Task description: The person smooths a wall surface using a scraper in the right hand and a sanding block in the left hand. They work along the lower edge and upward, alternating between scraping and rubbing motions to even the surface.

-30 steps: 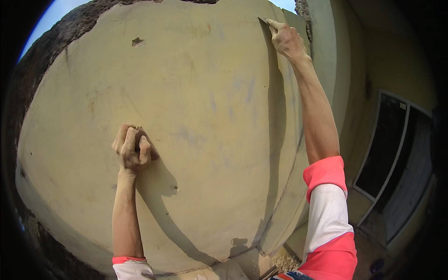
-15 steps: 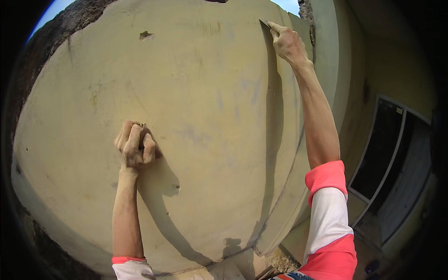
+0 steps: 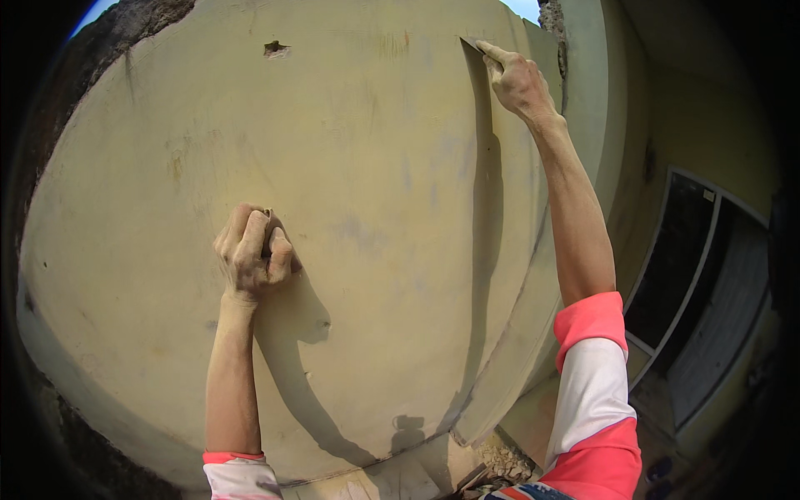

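Observation:
A dusty yellowish plastered wall stands in front of me. High on its right side my right hand is closed around a putty knife, index finger stretched along it, the blade's tip against or very near the plaster. Most of its handle is hidden inside my fist. Lower and to the left, my left hand is curled close to the wall surface. A small pale edge shows between its fingers, but what it belongs to cannot be made out. Both hands are coated in dust and cast long shadows on the wall.
A small chipped hole marks the upper wall. Rough broken masonry runs along the upper left edge. Rubble lies at the wall's foot. A framed glass door stands at the far right, beyond the corner.
My left hand has shifted slightly up and to the right along the wall. The right hand with the putty knife has barely moved. The view has shifted a little.

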The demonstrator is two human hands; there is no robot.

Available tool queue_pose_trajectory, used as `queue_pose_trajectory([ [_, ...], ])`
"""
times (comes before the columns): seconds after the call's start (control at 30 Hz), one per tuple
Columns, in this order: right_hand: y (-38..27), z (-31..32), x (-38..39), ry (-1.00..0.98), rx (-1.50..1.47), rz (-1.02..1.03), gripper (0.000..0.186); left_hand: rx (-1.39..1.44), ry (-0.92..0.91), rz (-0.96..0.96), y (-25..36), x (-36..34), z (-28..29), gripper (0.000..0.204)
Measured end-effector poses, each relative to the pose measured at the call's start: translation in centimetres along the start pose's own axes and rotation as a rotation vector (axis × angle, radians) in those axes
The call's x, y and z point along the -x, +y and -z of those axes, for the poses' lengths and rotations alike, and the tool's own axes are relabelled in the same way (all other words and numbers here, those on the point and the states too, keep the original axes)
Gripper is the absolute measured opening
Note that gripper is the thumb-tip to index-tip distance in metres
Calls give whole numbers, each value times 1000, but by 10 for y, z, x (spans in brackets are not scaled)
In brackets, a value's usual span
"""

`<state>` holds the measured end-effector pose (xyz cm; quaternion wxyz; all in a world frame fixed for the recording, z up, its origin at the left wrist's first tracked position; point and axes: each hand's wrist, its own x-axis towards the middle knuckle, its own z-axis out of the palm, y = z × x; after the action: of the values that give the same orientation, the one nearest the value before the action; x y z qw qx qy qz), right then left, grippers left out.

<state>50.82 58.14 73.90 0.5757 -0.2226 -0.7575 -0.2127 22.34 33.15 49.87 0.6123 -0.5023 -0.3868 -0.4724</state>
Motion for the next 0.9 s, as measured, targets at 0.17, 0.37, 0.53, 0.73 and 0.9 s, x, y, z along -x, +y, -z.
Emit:
queue_pose_trajectory([
  [0.17, -11, -3, 12, 1, 32, 2, 39, 3, 8, -34, -2, -1, 1, 6],
  [0.37, -14, -5, 14, 6, 15, 23, 39, 42, -63, 5, -2, 3, 5, 8],
  [0.53, -13, -7, -2, 31, 18, 30, 40, 68, -51, 1, -3, 3, 0, 8],
  [0.73, -18, 1, -14, 54, -5, -76, 41, 65, -60, 5, -1, 4, -1, 9],
  [0.9, -33, -11, 9, -9, 22, -62, 42, 20, -72, -18, -8, 4, 9, 8],
])
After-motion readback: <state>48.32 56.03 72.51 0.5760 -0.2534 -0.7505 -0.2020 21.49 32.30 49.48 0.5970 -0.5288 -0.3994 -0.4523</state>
